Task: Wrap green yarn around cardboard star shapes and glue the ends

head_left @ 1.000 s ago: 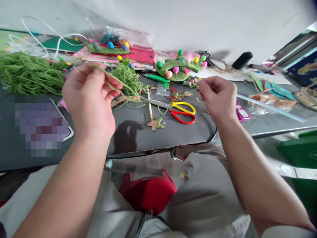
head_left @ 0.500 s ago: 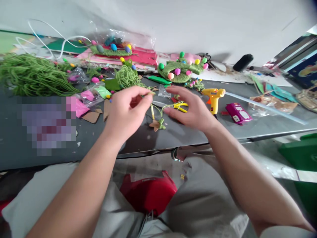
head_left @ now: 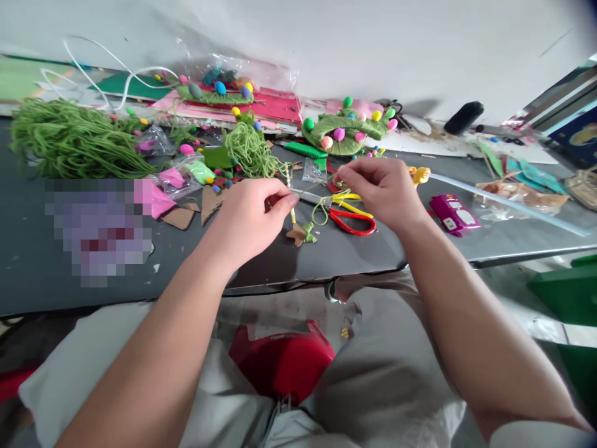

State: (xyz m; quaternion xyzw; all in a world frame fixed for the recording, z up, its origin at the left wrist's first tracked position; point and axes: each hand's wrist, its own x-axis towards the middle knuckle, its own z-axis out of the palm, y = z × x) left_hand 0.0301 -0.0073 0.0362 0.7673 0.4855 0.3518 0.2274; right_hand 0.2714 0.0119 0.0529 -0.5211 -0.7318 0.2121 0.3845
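Observation:
My left hand [head_left: 256, 214] is closed, thumb and forefinger pinched on a strand of green yarn [head_left: 321, 214]. My right hand [head_left: 385, 190] also pinches the yarn, higher and to the right, so a thin length spans the gap between them. Beneath lies a small brown cardboard star [head_left: 295, 235], partly wrapped in green yarn at its right side. A thin yellow-patterned stick [head_left: 293, 216] reaches up from the star towards my left fingertips. Scissors [head_left: 353, 223] with one red and one yellow handle lie under the strand, near my right hand.
Green yarn heaps [head_left: 79, 140] lie at the left, and a smaller tangle [head_left: 252, 149] sits behind my hands. A yarn-wrapped wreath [head_left: 345, 134] with coloured balls stands at the back. The yellow glue gun [head_left: 421, 175] is mostly hidden behind my right hand; a purple packet [head_left: 454, 214] lies right of it.
My right hand has moved up and right, and its spread fingers have closed on the yarn. My left hand has lowered slightly. The scissors' red handle has come into sight.

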